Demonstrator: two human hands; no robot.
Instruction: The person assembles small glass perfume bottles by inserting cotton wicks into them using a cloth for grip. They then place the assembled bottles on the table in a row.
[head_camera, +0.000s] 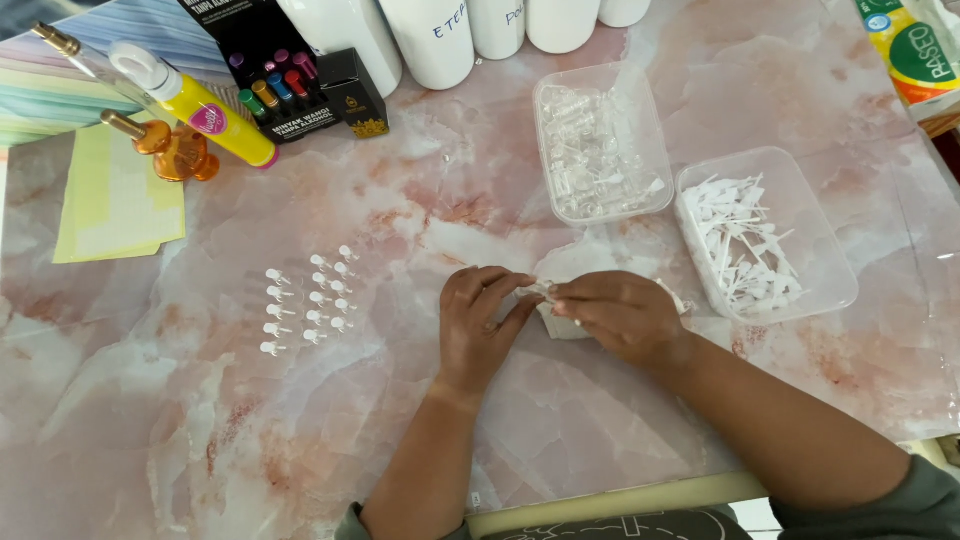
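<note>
1. On a pink marble table (300, 450), the left hand (480, 320) and right hand (620, 315) meet, fingertips pinching one small clear piece (543, 290) between them.
2. Both hands are mostly closed around that piece; its exact shape is too small to tell.
3. Left of the hands, clear vials (308, 300) stand in rows.
4. Beyond the hands sits a tub (600, 140) of clear parts.
5. Right of the hands, a second tub (765, 235) holds white sticks.

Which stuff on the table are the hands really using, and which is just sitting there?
In use: left hand and right hand pinching a small clear piece; rows of small caps; tub of clear pieces; tub of white tubes.

Lying about: yellow bottle; amber bottle; black box; yellow paper.
</note>
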